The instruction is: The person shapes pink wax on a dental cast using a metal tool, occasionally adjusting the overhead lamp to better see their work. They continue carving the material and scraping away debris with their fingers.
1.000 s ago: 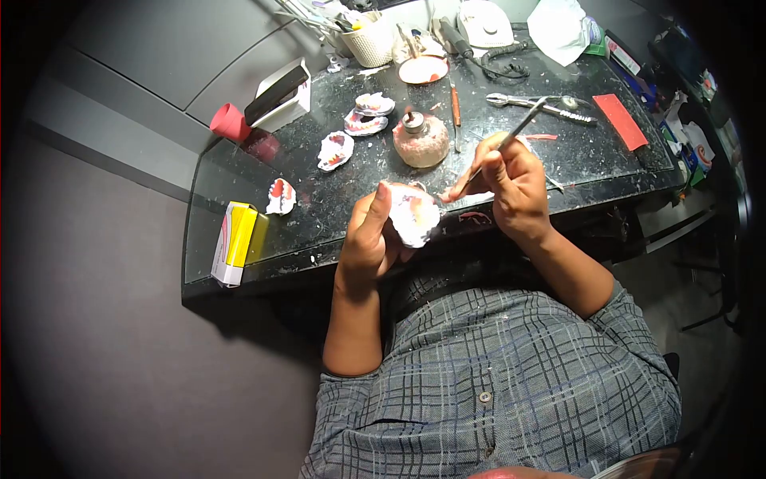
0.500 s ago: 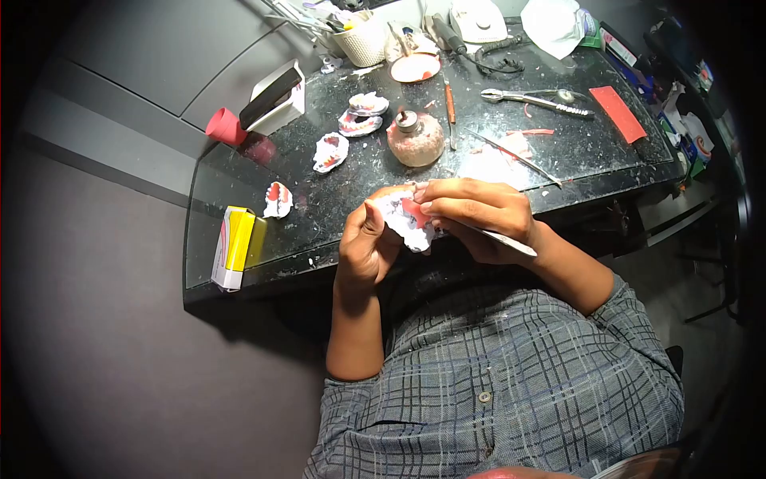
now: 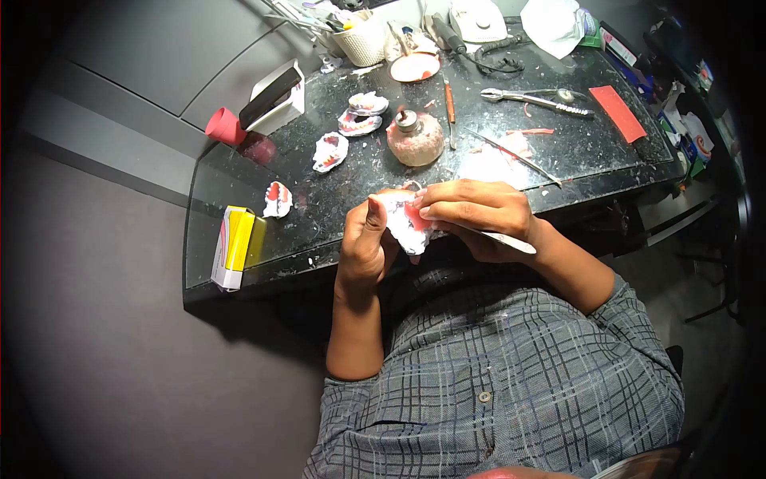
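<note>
Cupping a plaster dental cast [image 3: 405, 227] just over the tabletop's [image 3: 606, 152] near edge, the left hand [image 3: 363, 247] had its grip clenched around it. The right hand [image 3: 479, 211] pressed fingertips on the cast's pink wax, its grip grasping a metal tool [image 3: 503, 239]. Print on the yellow box [image 3: 237, 243] was too small to read.

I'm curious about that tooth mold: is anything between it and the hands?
Nothing visible. The left hand holds the plaster dental cast, and the right hand, gripping a metal spatula, touches its pink wax directly.
</note>
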`<move>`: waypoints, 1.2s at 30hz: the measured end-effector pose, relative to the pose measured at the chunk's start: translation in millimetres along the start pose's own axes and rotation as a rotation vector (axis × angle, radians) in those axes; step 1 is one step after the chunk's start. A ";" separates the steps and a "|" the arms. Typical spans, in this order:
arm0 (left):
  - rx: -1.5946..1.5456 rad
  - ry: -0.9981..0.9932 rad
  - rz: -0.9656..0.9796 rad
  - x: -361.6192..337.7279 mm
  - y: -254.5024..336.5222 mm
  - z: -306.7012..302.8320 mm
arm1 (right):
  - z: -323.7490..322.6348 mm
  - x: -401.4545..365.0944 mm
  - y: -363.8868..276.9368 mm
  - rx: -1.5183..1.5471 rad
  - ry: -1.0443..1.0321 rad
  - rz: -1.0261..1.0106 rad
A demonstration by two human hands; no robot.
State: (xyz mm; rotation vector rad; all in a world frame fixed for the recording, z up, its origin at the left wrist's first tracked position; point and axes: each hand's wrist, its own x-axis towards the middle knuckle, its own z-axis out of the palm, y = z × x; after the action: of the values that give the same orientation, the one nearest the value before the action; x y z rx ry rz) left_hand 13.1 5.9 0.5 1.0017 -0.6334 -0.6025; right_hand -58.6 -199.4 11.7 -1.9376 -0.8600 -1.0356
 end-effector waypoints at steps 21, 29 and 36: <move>-0.124 0.060 -0.269 1.6 14.8 -7.6 | 0.8 1.1 -0.4 0.136 -0.027 0.070; -0.074 0.039 -0.328 8.7 15.4 -9.1 | -3.0 0.3 -5.5 0.010 0.065 0.072; 0.021 0.075 -0.243 7.9 13.3 -7.7 | 0.7 -0.1 -0.1 0.064 0.157 0.091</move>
State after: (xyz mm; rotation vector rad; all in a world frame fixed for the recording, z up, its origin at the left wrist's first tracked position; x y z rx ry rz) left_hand 26.2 10.1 11.0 1.1244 -0.4557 -0.7687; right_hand -58.5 -198.7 11.4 -1.7986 -0.7020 -1.0772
